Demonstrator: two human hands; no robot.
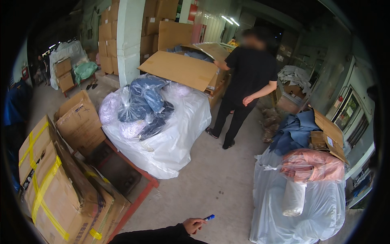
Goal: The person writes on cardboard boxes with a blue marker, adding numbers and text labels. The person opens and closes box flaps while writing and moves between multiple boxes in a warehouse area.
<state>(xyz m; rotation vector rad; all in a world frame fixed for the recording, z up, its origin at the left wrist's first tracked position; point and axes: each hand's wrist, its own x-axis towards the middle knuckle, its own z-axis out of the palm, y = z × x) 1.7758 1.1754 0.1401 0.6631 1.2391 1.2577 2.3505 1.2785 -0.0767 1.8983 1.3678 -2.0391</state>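
My left hand [193,225] reaches in from the lower edge, its arm in a black sleeve. Its fingers are closed around a small blue marker [209,217] that sticks out to the right over the concrete floor. My right hand is out of view. Ahead on the left stands a load wrapped in white plastic [162,152], topped with clear bags of blue cloth [148,91] and pale lilac bundles [110,107]. To the right, another plastic-wrapped load [313,215] carries a bag of salmon-pink cloth [312,164], a white roll [294,199] and blue cloth [294,132].
Flattened cartons with yellow tape [48,191] lean at the lower left beside a red metal frame [152,184]. A person in black [251,77] stands ahead, one hand at a large open carton [178,68]. Behind it rise a pillar [129,40] and stacked boxes [107,32].
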